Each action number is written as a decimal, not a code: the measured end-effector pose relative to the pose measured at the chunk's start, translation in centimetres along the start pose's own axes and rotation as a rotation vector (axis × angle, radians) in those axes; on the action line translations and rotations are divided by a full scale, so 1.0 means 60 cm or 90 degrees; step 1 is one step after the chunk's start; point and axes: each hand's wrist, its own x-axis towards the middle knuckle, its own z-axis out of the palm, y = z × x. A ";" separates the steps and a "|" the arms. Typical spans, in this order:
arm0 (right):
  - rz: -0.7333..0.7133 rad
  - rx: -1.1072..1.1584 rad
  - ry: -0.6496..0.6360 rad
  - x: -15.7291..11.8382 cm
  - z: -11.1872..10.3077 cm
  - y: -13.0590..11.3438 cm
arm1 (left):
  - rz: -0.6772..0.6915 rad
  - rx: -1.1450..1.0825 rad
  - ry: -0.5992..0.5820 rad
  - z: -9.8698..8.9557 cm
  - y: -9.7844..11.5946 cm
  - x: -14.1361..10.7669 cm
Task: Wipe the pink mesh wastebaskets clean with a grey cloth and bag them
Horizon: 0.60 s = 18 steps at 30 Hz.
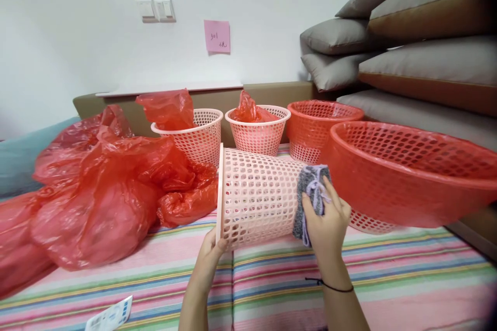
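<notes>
Arms (344, 306) forward — fingers (332, 191) bent

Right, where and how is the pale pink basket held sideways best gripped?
Probably by the rim, from the near left: the pale pink basket is sideways, mouth facing left, giving a projecting edge to pinch. The left hand holds there; the right hand holds a grey cloth against the narrower end.

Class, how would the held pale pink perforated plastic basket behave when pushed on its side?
The basket is probably light, given its many holes. Tapered and round, it may roll in a curve. Its unbent rim suggests stiffness.
</notes>
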 end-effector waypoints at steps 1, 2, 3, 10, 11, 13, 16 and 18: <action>-0.019 0.005 -0.015 -0.005 0.002 -0.017 | 0.002 -0.017 0.005 0.004 -0.004 0.002; -0.044 0.011 -0.033 -0.011 0.005 -0.036 | 0.008 -0.031 0.012 0.008 -0.007 0.003; -0.076 0.019 -0.056 -0.020 0.006 -0.058 | 0.015 -0.043 0.018 0.012 -0.011 0.005; -0.258 0.113 -0.181 -0.080 0.002 -0.186 | 0.032 -0.020 0.076 0.021 -0.019 0.010; -0.261 0.111 -0.181 -0.079 0.003 -0.185 | 0.029 -0.015 0.088 0.022 -0.015 0.010; -0.235 0.082 -0.160 -0.068 0.007 -0.160 | 0.029 -0.009 0.103 0.024 -0.007 0.010; -0.093 0.019 -0.063 -0.035 0.012 -0.070 | 0.027 -0.001 0.102 0.029 0.006 0.007; 0.038 -0.016 0.008 -0.013 0.012 -0.001 | 0.017 0.003 0.099 0.033 0.012 0.005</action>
